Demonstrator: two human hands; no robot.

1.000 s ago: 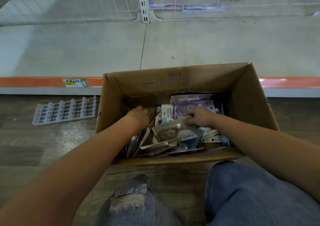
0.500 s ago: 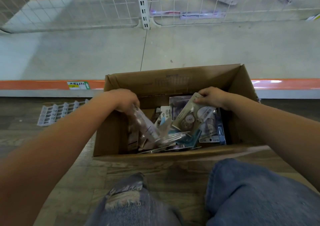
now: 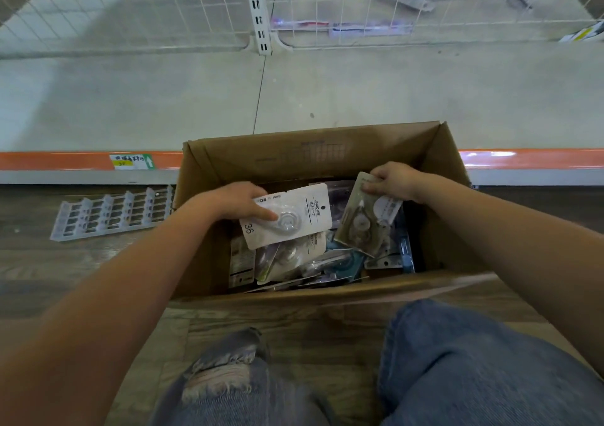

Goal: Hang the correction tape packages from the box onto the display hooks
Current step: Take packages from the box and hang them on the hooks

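An open cardboard box [image 3: 313, 161] is set on the wood-patterned floor [image 3: 81, 272] in front of a low shelf, and it is seen from above between two outstretched forearms. A white correction tape package [image 3: 287, 215] is held by the left hand [image 3: 235, 202] just above the contents of the box; the card is pinched at its left end, with the thumb laid across its face towards the clear blister, and it lies nearly flat with the printed number 36 at its near corner. A second, darker package [image 3: 364, 219] is gripped by the right hand [image 3: 394, 182] at its top edge, the fingers curled round the card, so that it hangs tilted over the right side of the box. More than one card may be held in that hand, though the overlap cannot be made out clearly. Beneath both, a loose heap of further packages [image 3: 304, 262] is left lying in the bottom of the box, overlapping at many angles. A white plastic rack [image 3: 112, 211] lies flat on the floor to the left of the box, apart from it. The shelf edge is marked by an orange strip [image 3: 65, 160] bearing a small price label [image 3: 130, 161]. Behind the pale shelf board [image 3: 163, 105] a white wire grid panel [image 3: 130, 7] is mounted upright. Knees in blue jeans [image 3: 474, 370], the left one torn, are seen at the near edge.
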